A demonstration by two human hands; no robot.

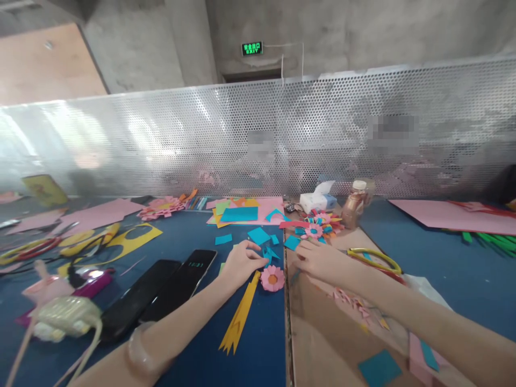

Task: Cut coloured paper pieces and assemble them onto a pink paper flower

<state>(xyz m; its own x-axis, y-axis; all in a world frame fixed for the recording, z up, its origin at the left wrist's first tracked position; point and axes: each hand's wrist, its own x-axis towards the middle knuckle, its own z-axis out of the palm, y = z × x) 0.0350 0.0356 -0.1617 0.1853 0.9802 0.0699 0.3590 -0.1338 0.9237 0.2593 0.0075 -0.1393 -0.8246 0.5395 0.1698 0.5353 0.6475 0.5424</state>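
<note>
My left hand (242,263) is over the blue table, thumb and index finger pinched at a small blue paper piece (269,255) with pointed edges. Just below lies a pink paper flower (272,279) with an orange centre. A yellow paper strip (241,317), its lower end cut into points, rests beside it. My right hand (314,259) is palm down over the brown board, fingers loosely bent and apart near a blue paper square (292,242). Its fingertips are partly hidden, and I see nothing held in them.
Yellow-handled scissors (374,260) lie under my right forearm. Two phones (183,285) rest left of my left forearm. Farther back stand a tissue pack (318,201) and a brown bottle (355,204), near finished paper flowers (314,230). A perforated metal screen (181,145) borders the table.
</note>
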